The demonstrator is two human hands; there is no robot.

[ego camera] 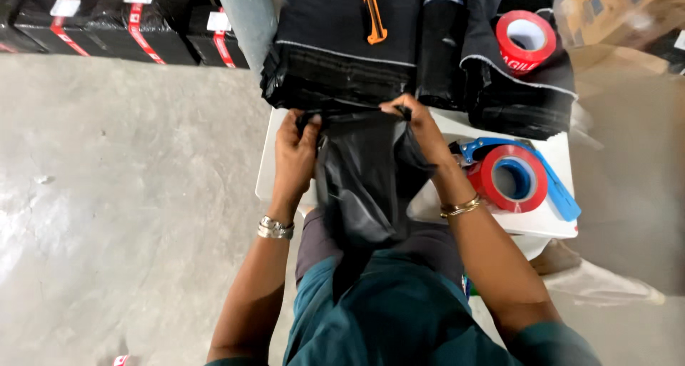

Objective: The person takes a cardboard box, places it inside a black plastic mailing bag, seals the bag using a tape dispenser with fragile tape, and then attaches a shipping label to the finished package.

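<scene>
A black plastic mailer bag (360, 187) hangs from the white table (539, 223) edge down over my lap. My left hand (296, 152) grips the bag's upper left corner, fingers closed on the plastic. My right hand (417, 127) pinches the upper right corner at the same height. The bag's top edge is stretched between both hands, right against a stack of folded black mailer bags (342, 59).
An orange utility knife (374, 15) lies on the stack. A red tape roll (526, 41) rests on a second black pile. A blue tape dispenser with red tape (514, 179) sits right of my wrist. Taped black parcels (128, 23) line the floor; cardboard boxes (614, 9) stand right.
</scene>
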